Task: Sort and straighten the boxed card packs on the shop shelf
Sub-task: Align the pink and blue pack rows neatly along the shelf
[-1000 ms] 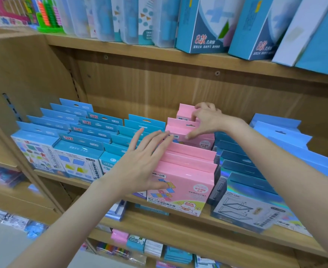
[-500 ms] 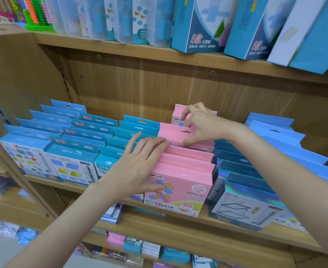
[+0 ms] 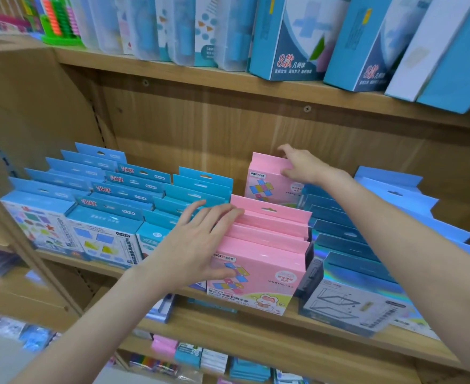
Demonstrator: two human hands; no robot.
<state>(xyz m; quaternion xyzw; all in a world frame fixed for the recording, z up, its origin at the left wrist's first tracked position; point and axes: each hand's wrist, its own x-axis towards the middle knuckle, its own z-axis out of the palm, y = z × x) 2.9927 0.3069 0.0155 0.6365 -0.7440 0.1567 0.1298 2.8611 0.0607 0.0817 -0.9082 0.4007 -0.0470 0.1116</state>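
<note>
A row of pink boxed card packs (image 3: 258, 261) stands on the middle wooden shelf (image 3: 256, 322). My left hand (image 3: 195, 245) lies with straight fingers on the left side and tops of the front pink packs. At the back, one pink pack (image 3: 267, 181) stands upright against the shelf's back panel, apart from the row. My right hand (image 3: 300, 164) pinches its top right corner. Blue packs (image 3: 103, 206) stand in rows to the left, and darker blue and holographic packs (image 3: 347, 267) to the right.
Tall blue and clear boxes (image 3: 289, 37) line the shelf above, leaning right. A green abacus (image 3: 59, 23) stands at the upper left. A lower shelf holds small pink, blue and white packs (image 3: 189, 353). A wooden side panel (image 3: 20, 120) closes the left.
My right hand has pulled the rear pink pack back and stood it upright, opening a gap behind the row. My left hand has stayed on the front pink packs.
</note>
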